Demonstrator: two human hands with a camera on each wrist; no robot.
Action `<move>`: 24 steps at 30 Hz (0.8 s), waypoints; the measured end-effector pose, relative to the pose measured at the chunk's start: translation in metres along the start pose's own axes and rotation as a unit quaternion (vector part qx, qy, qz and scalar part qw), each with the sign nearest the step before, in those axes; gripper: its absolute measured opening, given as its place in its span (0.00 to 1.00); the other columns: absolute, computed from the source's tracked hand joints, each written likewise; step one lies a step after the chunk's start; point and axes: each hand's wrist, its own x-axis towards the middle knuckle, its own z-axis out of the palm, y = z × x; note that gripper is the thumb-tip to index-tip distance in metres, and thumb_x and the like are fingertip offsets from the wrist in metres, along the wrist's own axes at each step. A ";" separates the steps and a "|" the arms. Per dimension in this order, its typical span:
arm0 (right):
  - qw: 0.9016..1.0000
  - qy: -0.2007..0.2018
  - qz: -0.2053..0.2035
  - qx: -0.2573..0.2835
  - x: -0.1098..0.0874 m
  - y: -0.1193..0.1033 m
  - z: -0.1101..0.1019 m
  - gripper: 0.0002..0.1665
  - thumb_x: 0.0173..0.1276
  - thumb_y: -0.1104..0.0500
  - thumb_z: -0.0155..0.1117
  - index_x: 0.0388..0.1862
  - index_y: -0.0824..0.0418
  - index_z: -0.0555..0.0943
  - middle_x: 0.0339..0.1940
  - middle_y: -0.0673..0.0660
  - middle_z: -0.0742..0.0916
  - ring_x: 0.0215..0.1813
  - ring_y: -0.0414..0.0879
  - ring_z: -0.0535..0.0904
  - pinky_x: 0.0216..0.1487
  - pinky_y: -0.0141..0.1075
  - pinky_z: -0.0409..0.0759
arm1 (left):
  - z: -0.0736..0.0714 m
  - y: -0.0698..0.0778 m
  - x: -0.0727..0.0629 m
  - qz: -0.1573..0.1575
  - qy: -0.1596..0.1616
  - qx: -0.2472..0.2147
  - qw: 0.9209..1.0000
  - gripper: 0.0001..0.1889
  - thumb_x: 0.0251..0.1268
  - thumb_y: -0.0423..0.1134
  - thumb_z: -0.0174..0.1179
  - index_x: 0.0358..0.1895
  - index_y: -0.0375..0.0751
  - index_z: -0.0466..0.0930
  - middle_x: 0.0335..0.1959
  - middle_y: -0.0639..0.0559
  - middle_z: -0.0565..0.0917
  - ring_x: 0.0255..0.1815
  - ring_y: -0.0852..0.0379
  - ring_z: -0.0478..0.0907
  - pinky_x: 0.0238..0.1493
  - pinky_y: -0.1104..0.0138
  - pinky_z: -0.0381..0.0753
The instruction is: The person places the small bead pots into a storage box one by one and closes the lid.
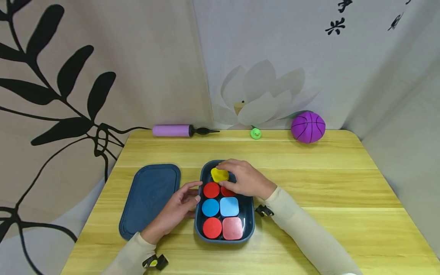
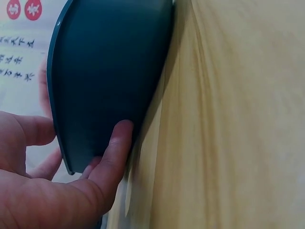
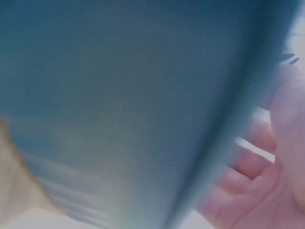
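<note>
A dark blue rectangular box (image 1: 250, 225) stands on the table, holding red and blue round pieces, a light blue rounded square (image 1: 229, 206) and a pink one (image 1: 232, 228). Over its far end, my right hand (image 1: 242, 177) pinches a yellow block (image 1: 219, 175) between thumb and fingers. A red round piece (image 1: 227, 191) is partly covered by that hand. My left hand (image 1: 180, 206) touches the box's left side with relaxed fingers, as the left wrist view shows along the outer wall (image 2: 107, 71). In the right wrist view, the blurred box wall (image 3: 119, 105) hides the fingertips.
A dark blue lid (image 1: 151, 198) lies flat left of the box. Along the table's back edge are a purple hand pump (image 1: 172, 130), a small green duck (image 1: 255, 133) and a purple ball (image 1: 308, 127). Wood-grain tabletop (image 1: 326, 191) extends to the right.
</note>
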 end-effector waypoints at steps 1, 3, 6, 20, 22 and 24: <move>1.000 0.000 -0.001 0.001 -0.002 -0.003 -0.004 0.29 0.73 0.49 0.72 0.68 0.61 0.82 0.66 0.57 0.86 0.65 0.51 0.84 0.68 0.47 0.83 | 0.000 0.000 0.000 0.000 0.000 0.000 1.000 0.27 0.84 0.46 0.57 0.80 0.54 0.65 0.70 0.35 0.72 0.62 0.45 0.78 0.48 0.55 0.90; 1.000 0.000 -0.004 0.007 -0.005 -0.008 -0.011 0.29 0.73 0.48 0.72 0.68 0.61 0.82 0.65 0.57 0.87 0.65 0.51 0.85 0.67 0.47 0.83 | 0.000 0.001 0.001 -0.001 0.000 0.000 1.000 0.27 0.84 0.45 0.57 0.80 0.55 0.65 0.70 0.35 0.72 0.63 0.45 0.78 0.49 0.55 0.90; 1.000 0.002 -0.010 0.019 -0.009 -0.016 -0.019 0.30 0.74 0.47 0.71 0.69 0.60 0.81 0.65 0.56 0.87 0.64 0.52 0.85 0.66 0.47 0.84 | -0.001 0.003 -0.001 0.000 0.006 -0.002 1.000 0.27 0.84 0.44 0.57 0.80 0.53 0.65 0.71 0.35 0.72 0.64 0.44 0.79 0.50 0.56 0.90; 0.995 0.014 -0.031 0.094 -0.008 -0.080 -0.009 0.30 0.76 0.47 0.68 0.72 0.57 0.79 0.66 0.53 0.86 0.66 0.43 0.83 0.67 0.40 0.82 | -0.030 0.014 -0.039 0.056 0.071 0.045 0.995 0.24 0.86 0.44 0.53 0.75 0.36 0.68 0.72 0.30 0.72 0.65 0.53 0.82 0.55 0.62 0.88; 0.993 0.005 -0.022 0.112 -0.004 -0.086 0.000 0.30 0.76 0.48 0.67 0.73 0.57 0.78 0.65 0.53 0.87 0.63 0.44 0.84 0.65 0.38 0.82 | -0.035 0.015 -0.047 0.054 0.085 0.062 0.993 0.23 0.86 0.45 0.53 0.75 0.38 0.69 0.72 0.31 0.72 0.65 0.55 0.82 0.55 0.63 0.88; 0.992 -0.003 -0.009 0.127 0.000 -0.092 0.010 0.30 0.76 0.48 0.67 0.73 0.56 0.78 0.64 0.52 0.86 0.60 0.44 0.84 0.61 0.35 0.82 | -0.041 0.016 -0.055 0.054 0.097 0.074 0.991 0.23 0.87 0.46 0.52 0.74 0.39 0.70 0.72 0.32 0.72 0.65 0.56 0.82 0.55 0.64 0.88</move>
